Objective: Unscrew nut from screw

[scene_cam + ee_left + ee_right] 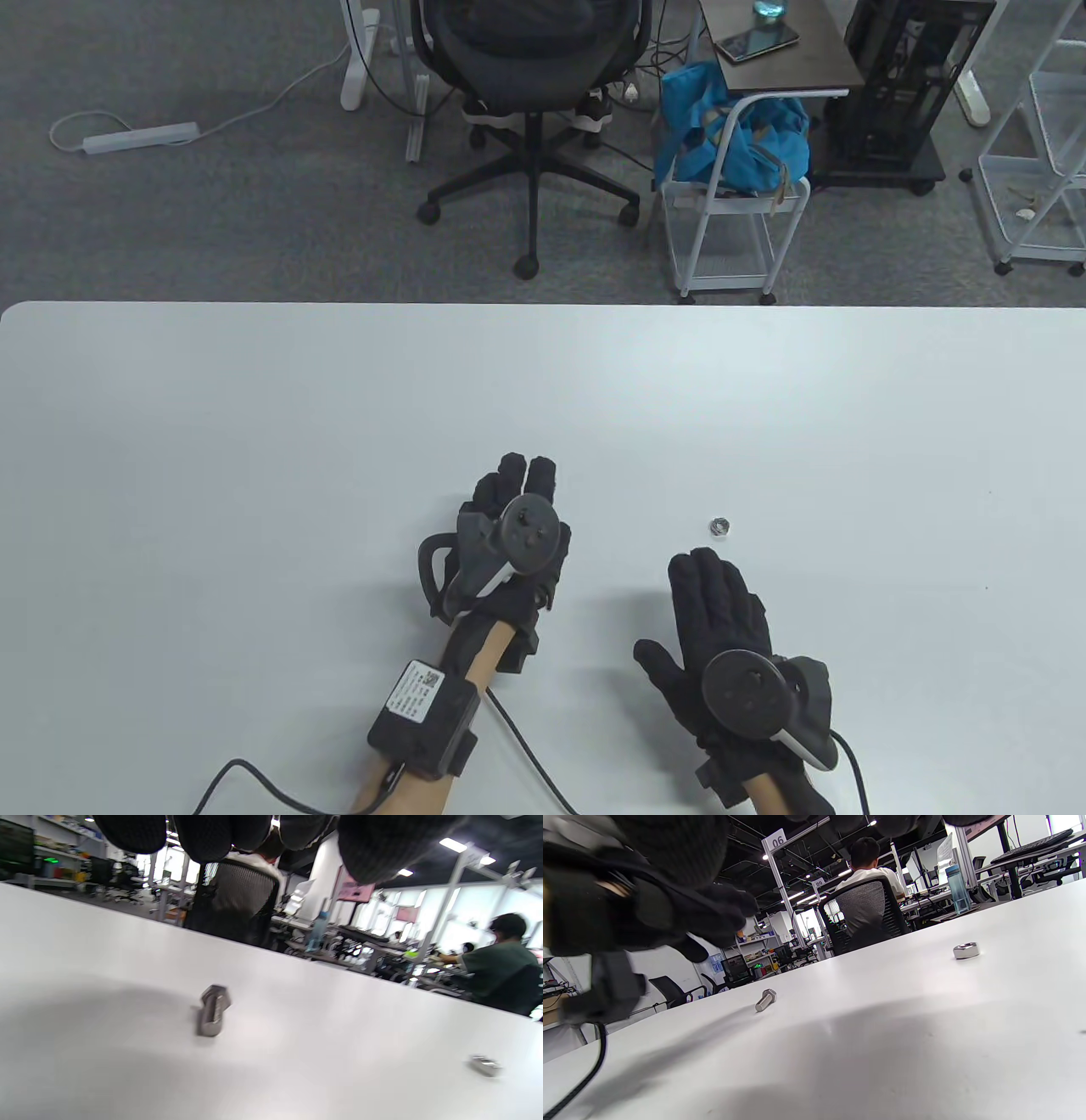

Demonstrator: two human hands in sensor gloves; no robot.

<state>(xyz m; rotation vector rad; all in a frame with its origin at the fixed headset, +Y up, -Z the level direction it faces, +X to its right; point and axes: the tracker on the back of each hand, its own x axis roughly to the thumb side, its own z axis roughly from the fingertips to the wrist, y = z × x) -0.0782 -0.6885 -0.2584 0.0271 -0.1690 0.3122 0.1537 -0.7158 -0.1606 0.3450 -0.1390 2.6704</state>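
The silver nut lies alone on the white table, off the screw. It also shows in the left wrist view and the right wrist view. The hex-head screw lies on its side on the table; it also shows in the right wrist view. In the table view my left hand hides it. My left hand hovers over the screw, empty, fingers above it and apart from it. My right hand is spread flat and empty, its fingertips just short of the nut.
Black cables run from both wrists across the table's near edge. Beyond the table's far edge stand an office chair, a white cart with a blue bag and a wire rack.
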